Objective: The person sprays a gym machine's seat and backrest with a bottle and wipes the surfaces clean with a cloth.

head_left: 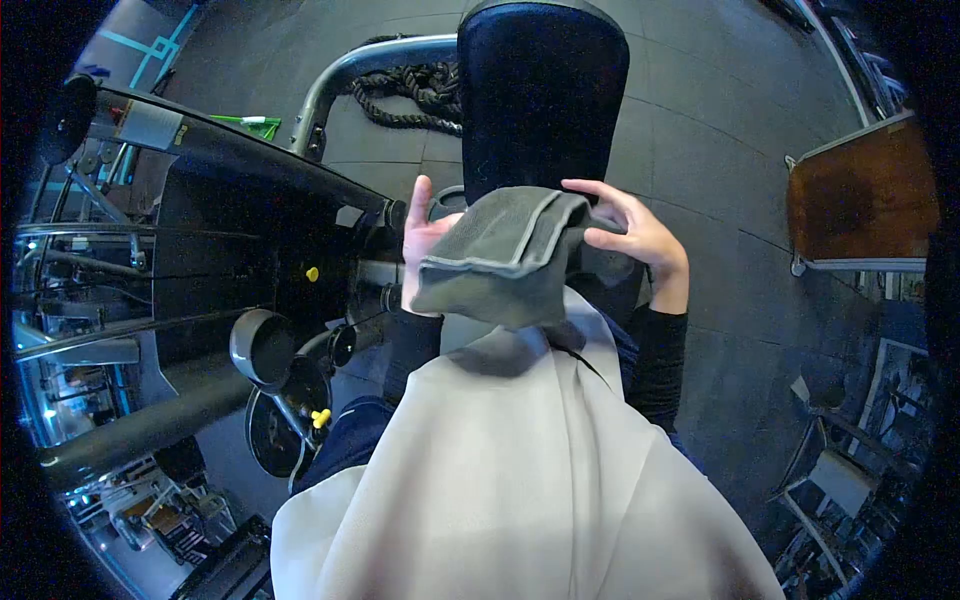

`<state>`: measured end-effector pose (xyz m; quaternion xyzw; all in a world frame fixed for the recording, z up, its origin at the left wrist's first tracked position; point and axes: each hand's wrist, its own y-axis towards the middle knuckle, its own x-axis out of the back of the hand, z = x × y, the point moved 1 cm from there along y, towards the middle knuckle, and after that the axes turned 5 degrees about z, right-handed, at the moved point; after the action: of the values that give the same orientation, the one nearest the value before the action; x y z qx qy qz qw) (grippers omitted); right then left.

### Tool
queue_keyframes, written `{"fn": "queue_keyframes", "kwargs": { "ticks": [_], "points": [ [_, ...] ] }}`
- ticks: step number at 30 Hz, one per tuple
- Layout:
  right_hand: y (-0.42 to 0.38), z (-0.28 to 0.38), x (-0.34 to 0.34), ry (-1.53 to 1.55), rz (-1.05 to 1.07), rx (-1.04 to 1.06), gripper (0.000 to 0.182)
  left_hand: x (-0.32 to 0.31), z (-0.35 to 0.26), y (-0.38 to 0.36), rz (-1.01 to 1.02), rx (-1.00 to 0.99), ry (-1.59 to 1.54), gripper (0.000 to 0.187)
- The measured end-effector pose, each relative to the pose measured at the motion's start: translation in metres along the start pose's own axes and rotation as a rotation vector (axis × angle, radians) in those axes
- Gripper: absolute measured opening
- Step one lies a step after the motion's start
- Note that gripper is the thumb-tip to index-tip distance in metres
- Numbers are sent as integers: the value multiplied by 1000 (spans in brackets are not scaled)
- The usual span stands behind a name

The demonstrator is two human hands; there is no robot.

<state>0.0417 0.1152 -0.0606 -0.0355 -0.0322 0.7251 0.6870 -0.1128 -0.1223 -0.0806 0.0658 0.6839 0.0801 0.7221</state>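
Observation:
A folded grey-green cloth [500, 245] with pale stitched edges is held up in front of my body, over the near end of a black padded bench [545, 90]. My right hand [645, 235] is curved around the cloth's right end, thumb below and fingers above. To the left of the cloth is my left hand [425, 235], slightly blurred, its fingers stretched out and apart. The cloth covers part of that hand, so any contact there is hard to judge.
On my left stands a gym machine with a dark panel [250, 240], round pads and yellow knobs [320, 418]. Black rope [410, 95] lies on the floor by a curved metal tube [340, 75]. A brown panel in a metal frame [860, 195] stands at the right.

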Motion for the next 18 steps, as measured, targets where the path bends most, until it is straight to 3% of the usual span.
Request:
{"fn": "queue_keyframes", "kwargs": {
  "ticks": [2,5,6,9,10,11,12,14,15,18],
  "points": [
    [4,3,-11,18,20,51,98,22,-2,-5,-80,23,-121,97],
    [15,-11,-13,56,181,195,94,45,5,1,-79,34,-188,93],
    [14,-14,-12,120,234,298,55,32,14,11,48,38,-267,91],
    [3,-15,-4,178,74,105,34,23,13,11,-6,-18,-266,78],
    [6,-21,-5,303,-14,238,18,4,19,15,-57,-82,-226,75],
    [6,-23,-4,312,-135,171,19,21,20,15,-45,-157,-12,67],
    [6,-13,-7,341,-188,172,20,69,33,5,-25,-357,90,63],
    [2,0,-11,377,-260,157,22,80,78,15,-431,-583,111,55],
    [-2,1,-10,382,-280,138,24,51,97,26,-859,-592,20,52],
    [-17,17,-3,369,-363,85,25,54,118,18,-336,-300,-587,52]
  ]
}}
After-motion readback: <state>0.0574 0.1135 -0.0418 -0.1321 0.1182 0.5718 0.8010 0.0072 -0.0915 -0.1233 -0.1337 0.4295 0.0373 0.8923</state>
